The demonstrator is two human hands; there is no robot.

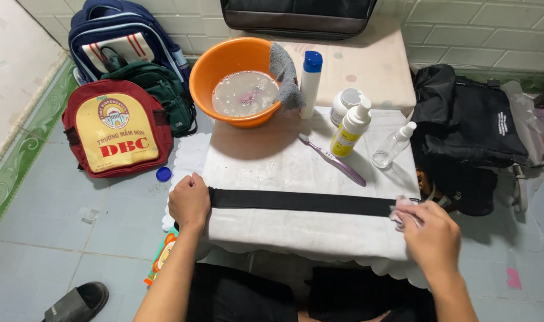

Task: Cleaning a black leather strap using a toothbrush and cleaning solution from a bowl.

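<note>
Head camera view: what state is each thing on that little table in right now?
Black strap: stretched flat, left hand pinning one end.
Right hand: presses a pale cloth at the other end.
Orange basin: holds cloudy water.
Toothbrush: lying flat.
Blue-capped bottle: upright, capped.
Clear spray bottle: looks empty.

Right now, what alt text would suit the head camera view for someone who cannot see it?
A person stretches a black strap flat across a small cloth-covered table, left hand pinning one end, right hand pressing a pinkish cloth on the other. Behind: orange basin, bottles, purple toothbrush.
</note>
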